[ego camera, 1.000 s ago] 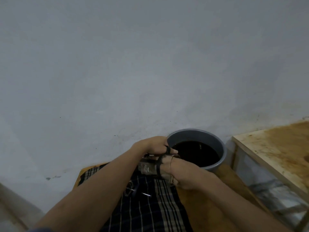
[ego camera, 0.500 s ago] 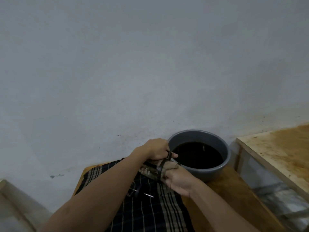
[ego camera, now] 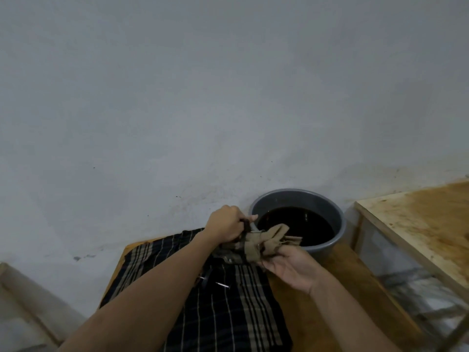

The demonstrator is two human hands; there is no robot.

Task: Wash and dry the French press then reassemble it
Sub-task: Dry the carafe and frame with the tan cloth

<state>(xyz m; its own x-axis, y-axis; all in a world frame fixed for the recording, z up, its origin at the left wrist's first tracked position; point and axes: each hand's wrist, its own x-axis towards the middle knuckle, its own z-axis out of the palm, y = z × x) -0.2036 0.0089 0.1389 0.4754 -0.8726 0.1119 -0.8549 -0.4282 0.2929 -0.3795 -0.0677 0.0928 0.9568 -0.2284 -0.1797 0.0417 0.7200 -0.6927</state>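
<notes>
My left hand (ego camera: 226, 226) grips the black handle of the glass French press carafe (ego camera: 229, 252), which lies tilted on its side over the table. My right hand (ego camera: 289, 266) holds a bunched tan end of the checked cloth (ego camera: 266, 241) against the carafe's mouth. The carafe is mostly hidden by my hands and the cloth. The plunger part (ego camera: 212, 282), with a dark disc and a metal rod, lies on the cloth below my left arm.
A dark plaid cloth (ego camera: 228, 313) covers the left of a small wooden table (ego camera: 330, 301). A grey basin (ego camera: 297, 219) of dark liquid stands at the table's far edge by the wall. A stained wooden surface (ego camera: 426, 224) is on the right.
My right hand has pulled back from the carafe and now holds the bunched tan cloth at its mouth. The left hand keeps its grip on the handle.
</notes>
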